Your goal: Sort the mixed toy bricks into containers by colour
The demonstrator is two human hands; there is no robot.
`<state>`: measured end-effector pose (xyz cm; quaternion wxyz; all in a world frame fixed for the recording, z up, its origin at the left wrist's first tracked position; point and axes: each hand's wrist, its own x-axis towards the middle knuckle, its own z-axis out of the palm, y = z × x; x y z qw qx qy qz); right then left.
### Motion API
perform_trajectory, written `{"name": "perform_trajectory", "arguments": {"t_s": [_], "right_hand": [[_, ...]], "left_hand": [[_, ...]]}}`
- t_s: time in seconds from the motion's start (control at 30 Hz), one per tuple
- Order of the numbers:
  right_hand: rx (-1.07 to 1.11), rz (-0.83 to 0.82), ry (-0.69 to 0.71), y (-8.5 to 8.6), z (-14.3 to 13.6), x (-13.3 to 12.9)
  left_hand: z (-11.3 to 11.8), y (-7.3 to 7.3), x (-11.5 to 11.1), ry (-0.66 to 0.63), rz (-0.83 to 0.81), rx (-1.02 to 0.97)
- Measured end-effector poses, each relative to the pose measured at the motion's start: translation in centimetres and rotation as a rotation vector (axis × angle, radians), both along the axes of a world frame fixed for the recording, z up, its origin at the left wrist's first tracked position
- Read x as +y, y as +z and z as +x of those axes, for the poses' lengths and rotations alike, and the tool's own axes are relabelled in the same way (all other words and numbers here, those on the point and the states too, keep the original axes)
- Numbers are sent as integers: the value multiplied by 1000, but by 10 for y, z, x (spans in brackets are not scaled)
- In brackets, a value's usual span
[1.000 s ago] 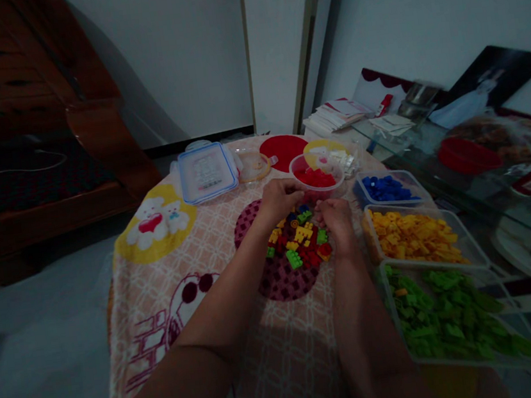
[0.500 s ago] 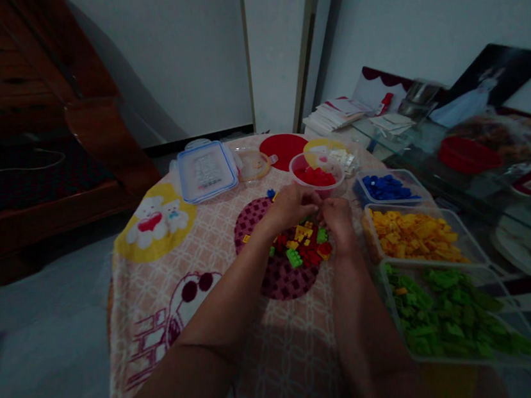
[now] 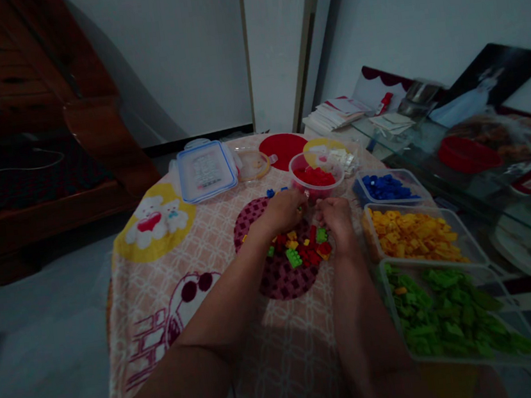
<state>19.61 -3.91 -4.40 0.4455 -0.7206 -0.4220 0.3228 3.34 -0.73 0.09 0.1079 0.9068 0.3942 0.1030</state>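
A loose heap of toy building bricks (image 3: 310,255) in red, yellow and green lies on a dark purple checked circle of the tablecloth. My left hand (image 3: 287,210) is over the far side of this heap, back of the hand up, fingers curled downward. A small greenish bit shows by its fingers, too small to make out. Just to the right, my right hand (image 3: 336,215) is closed, thumb and fingers pinched together. Whatever it grips is hidden. A gap separates the two hands. Behind them stands a round clear tub (image 3: 319,191) holding red bricks (image 3: 314,176).
At right stand clear boxes of blue bricks (image 3: 387,188), yellow bricks (image 3: 412,236) and green bricks (image 3: 453,311). A blue-rimmed lid (image 3: 207,170) and a round clear lid (image 3: 252,165) lie at the back. A cluttered glass table (image 3: 477,192) adjoins on the right.
My left hand has drawn away from my right hand, moving slightly left and down over the bricks. It now covers some yellow bricks seen before. My right hand has barely moved.
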Motion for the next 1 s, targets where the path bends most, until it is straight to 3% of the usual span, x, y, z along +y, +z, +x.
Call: {"name": "perform_trajectory", "arguments": {"t_s": [0.17, 0.33, 0.5, 0.63, 0.77, 1.0], "right_hand": [[-126, -2, 19, -4, 5, 2], [-233, 30, 20, -5, 8, 3], [-218, 34, 17, -5, 6, 3], [-126, 1, 21, -4, 4, 2], [-71, -6, 15, -4, 4, 1], [-27, 9, 17, -3, 2, 1]], "left_hand": [[13, 4, -13, -109, -112, 51], [28, 2, -29, -62, -89, 165], [26, -2, -24, -85, -131, 73], [11, 0, -9, -99, -217, -152], [-4, 2, 6, 32, -303, -466], [9, -8, 14, 234, -441, -1184]]}}
